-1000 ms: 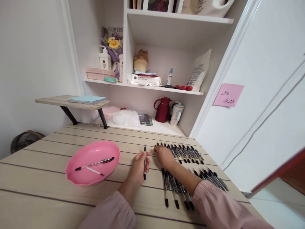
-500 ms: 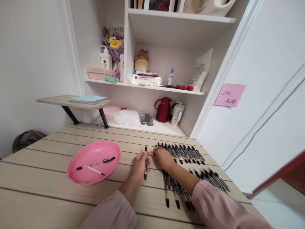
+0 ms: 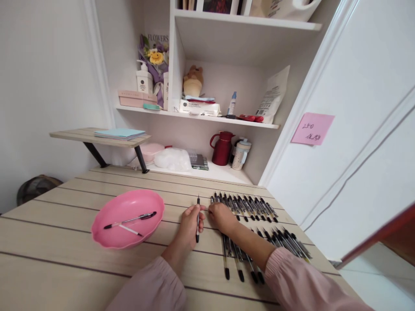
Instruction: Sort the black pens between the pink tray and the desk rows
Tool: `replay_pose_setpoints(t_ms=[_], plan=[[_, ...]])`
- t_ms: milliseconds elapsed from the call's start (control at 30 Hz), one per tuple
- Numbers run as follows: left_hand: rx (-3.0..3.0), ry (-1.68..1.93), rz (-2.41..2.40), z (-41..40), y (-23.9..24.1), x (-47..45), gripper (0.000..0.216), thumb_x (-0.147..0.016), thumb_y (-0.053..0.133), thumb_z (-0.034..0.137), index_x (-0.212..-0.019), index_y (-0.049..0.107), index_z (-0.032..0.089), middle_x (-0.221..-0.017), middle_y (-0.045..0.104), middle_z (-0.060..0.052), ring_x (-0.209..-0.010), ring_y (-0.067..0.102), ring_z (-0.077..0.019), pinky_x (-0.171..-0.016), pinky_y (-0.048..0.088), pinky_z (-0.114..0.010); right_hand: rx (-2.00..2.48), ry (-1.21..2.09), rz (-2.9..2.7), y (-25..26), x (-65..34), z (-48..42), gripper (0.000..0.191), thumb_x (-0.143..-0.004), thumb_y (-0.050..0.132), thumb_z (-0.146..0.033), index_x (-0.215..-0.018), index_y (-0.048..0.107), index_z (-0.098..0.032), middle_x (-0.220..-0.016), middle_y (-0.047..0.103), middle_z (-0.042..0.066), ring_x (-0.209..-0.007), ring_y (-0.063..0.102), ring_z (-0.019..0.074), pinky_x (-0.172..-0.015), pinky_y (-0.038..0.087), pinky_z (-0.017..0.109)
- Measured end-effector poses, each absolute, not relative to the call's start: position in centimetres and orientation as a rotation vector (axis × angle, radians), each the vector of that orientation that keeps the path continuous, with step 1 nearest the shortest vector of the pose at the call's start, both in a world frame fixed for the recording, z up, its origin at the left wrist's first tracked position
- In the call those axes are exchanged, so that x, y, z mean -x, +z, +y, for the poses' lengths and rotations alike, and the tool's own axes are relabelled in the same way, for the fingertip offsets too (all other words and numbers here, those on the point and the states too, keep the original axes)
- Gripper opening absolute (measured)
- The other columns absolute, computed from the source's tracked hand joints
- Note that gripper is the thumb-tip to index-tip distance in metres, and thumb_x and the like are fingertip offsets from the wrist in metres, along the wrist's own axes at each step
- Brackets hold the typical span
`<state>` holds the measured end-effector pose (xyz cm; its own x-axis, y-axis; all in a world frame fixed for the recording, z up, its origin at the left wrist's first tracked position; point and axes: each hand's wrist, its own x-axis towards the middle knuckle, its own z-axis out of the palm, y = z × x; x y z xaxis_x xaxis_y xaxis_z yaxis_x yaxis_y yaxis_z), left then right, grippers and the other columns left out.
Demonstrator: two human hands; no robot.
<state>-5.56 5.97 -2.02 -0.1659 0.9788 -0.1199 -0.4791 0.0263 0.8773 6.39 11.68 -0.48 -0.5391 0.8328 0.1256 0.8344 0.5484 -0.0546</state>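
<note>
Nearest, a fanned row of black-capped clear pens [image 3: 239, 263] is lying on the pale striped wooden table [image 3: 65, 268], partly under the right forearm. Just beyond, the left hand [image 3: 189, 226] is pinching a slim black-capped pen [image 3: 197, 219] between thumb and fingers, the pen pointing away, close above the table or resting on it. The right hand [image 3: 222, 215] is resting knuckles-up beside it, fingertips curling at the left end of the far row of black pens [image 3: 248, 205]; whether it is gripping one I cannot tell.

The held pen is sitting just left of that far row, so handling it well is looking like a matter of holding it parallel to its neighbours, tips level, and moving gently so the loose pens are not rolling.

To the left, well apart, a pink scalloped plastic bowl [image 3: 97, 231] is holding one black pen [image 3: 129, 220] and a thin white refill [image 3: 129, 231]. A third pen cluster [image 3: 288, 242] is crowding the right. Farther back, a dark red jug [image 3: 222, 149] is standing on the shelf.
</note>
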Motion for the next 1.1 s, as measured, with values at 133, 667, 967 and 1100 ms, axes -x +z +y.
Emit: replay_pose_setpoints(t_ms=[133,667,967,1100], plan=[[-0.674,1.485,1.006,6.0,-2.0,5.5,0.034,-0.066,0.059,0.044,-0.081,0.058,0.013,-0.052,0.051,0.005,-0.032,0.038,-0.0025,-0.032,0.023,-0.016,1.463,-0.012,-2.62,-0.3,-6.9,12.1,0.021,-0.077,0.043,-0.01,-0.079,0.064,-0.013,-0.083,0.064,0.011,-0.081,0.058,0.016,-0.069,0.036,0.021],[-0.668,1.477,1.011,5.9,-1.9,5.5,0.032,-0.067,0.057,0.043,-0.082,0.057,0.014,-0.052,0.051,0.005,-0.032,0.037,-0.0022,-0.033,0.023,-0.016,1.552,-0.072,-2.58,0.2,-6.5,12.0,0.016,-0.078,0.044,-0.009,-0.083,0.059,-0.013,-0.087,0.062,0.011,-0.079,0.058,0.0169,-0.066,0.035,0.023],[-0.692,1.478,1.008,6.1,-2.0,5.7,0.033,-0.066,0.057,0.035,-0.088,0.06,0.012,-0.058,0.053,0.003,-0.036,0.041,-0.0034,-0.034,0.026,-0.017,1.529,-0.011,-2.459,3.6,-9.4,8.9,0.018,-0.083,0.039,-0.014,-0.075,0.056,-0.016,-0.078,0.06,0.006,-0.075,0.056,0.0149,-0.066,0.033,0.022],[-0.72,1.484,1.064,5.9,-1.6,5.7,0.031,-0.062,0.06,0.033,-0.086,0.06,0.012,-0.058,0.049,0.004,-0.04,0.045,-0.004,-0.037,0.031,-0.017,1.394,0.144,-2.414,4.2,-11.2,3.5,0.019,-0.082,0.039,-0.015,-0.073,0.055,-0.017,-0.074,0.059,0.003,-0.07,0.055,0.0132,-0.063,0.034,0.022]])
